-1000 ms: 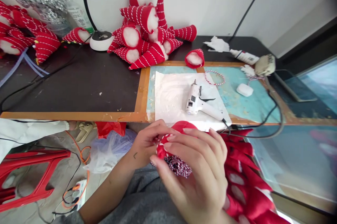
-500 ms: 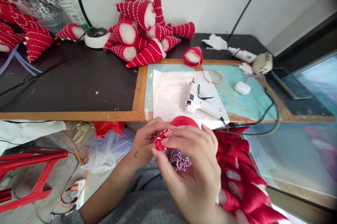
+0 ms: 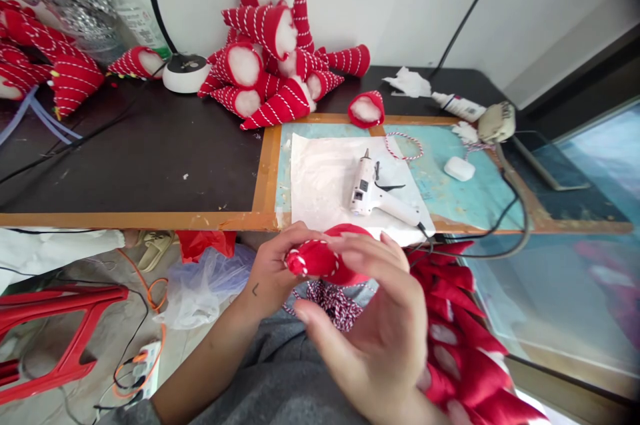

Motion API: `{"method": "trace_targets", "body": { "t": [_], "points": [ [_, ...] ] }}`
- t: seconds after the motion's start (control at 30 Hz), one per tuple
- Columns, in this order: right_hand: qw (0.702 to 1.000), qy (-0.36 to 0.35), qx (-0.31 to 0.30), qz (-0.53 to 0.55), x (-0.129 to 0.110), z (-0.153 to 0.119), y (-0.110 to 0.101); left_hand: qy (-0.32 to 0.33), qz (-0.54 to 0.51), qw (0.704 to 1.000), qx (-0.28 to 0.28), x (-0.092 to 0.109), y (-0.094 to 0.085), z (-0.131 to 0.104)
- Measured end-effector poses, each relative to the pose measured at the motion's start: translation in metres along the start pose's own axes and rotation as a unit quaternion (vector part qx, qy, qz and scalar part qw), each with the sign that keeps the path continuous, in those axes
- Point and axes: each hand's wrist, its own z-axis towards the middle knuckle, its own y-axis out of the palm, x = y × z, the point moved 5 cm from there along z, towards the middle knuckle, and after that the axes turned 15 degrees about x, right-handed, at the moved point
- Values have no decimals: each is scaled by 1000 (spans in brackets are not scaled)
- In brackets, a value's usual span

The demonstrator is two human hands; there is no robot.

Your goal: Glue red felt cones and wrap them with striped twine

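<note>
Red cloth shaped into a cone (image 3: 350, 272) sits between our hands, just off the near edge of the tabletop (image 3: 220, 219). Our left hand (image 3: 273, 272) grips it near the narrow end; our right hand (image 3: 385, 332) is spread, thumb apart, fingers over the cloth, though we cannot tell whether they press on it. White-flecked cord shows around the tip and a little way along, while the wide end looks bare, so we judge this piece only partly wrapped. A bundle of cord (image 3: 335, 305) hangs below. Far on the tabletop, a pile of striped cones (image 3: 275, 72) looks wrapped and stuffed. Near right, below the edge, red pieces (image 3: 465, 345) show no cord, so plenty seems left for us.
</note>
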Motion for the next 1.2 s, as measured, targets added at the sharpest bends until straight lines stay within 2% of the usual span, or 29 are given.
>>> {"method": "trace_targets", "body": {
  "t": [0.1, 0.2, 0.3, 0.37, 0.5, 0.57, 0.63, 0.7, 0.77, 0.87, 0.97, 1.1, 1.2],
  "points": [
    [998, -51, -4, -21, 10, 6, -22, 40, -32, 998, 21, 0, -10, 0],
    [996, -55, -32, -58, 27, 5, -30, 18, -44, 997, 59, -3, -19, -1],
    [988, -29, -111, -104, 42, -5, -15, -40, -43, 993, 100, -4, -20, 0],
    [983, -3, -140, -121, 50, -14, -2, -69, -48, 991, 108, -1, -15, 2],
    [978, 98, -136, -121, 67, -26, 8, -71, -41, 989, 126, 9, -11, 7],
    [976, 113, -124, -141, 73, -27, 6, -44, 7, 990, 135, 16, -15, 8],
    [973, 78, -101, -190, 74, -23, 2, -7, 92, 986, 142, 24, -20, 6],
    [968, 8, -66, -244, 71, -18, -1, 24, 168, 974, 148, 32, -25, 1],
    [958, -62, -35, -278, 66, -15, -1, 31, 184, 973, 138, 37, -26, -4],
    [947, -129, -11, -296, 60, -15, 2, 5, 113, 987, 113, 41, -19, -8],
    [939, -157, 7, -305, 59, -18, 2, -30, 6, 991, 130, 42, -12, -10],
    [927, -180, 32, -328, 61, -23, 2, -95, -118, 972, 179, 36, -7, -10],
    [927, -168, 32, -335, 64, -25, 3, -122, -144, 961, 200, 28, -6, -12]
  ]
}}
